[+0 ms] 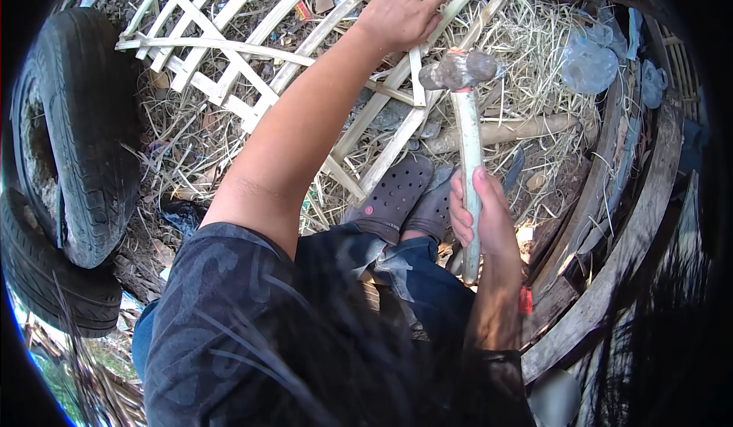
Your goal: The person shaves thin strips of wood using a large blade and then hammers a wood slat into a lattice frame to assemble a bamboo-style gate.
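Observation:
My right hand (481,217) grips the pale handle of a hammer (467,133), whose grey metal head is raised just above a bamboo lattice frame (252,45). My left hand (401,11) presses flat on the strips of that frame at the top middle, fingers curled over a strip, a short way left of the hammer head. The frame lies on straw-covered ground. My feet in grey perforated clogs (397,194) stand on the lower edge of the lattice.
Two old black tyres (72,137) lean at the left. Curved weathered wooden planks (618,221) run down the right side. Crumpled clear plastic (588,64) lies on the straw at the upper right. Dry straw and scraps cover the ground.

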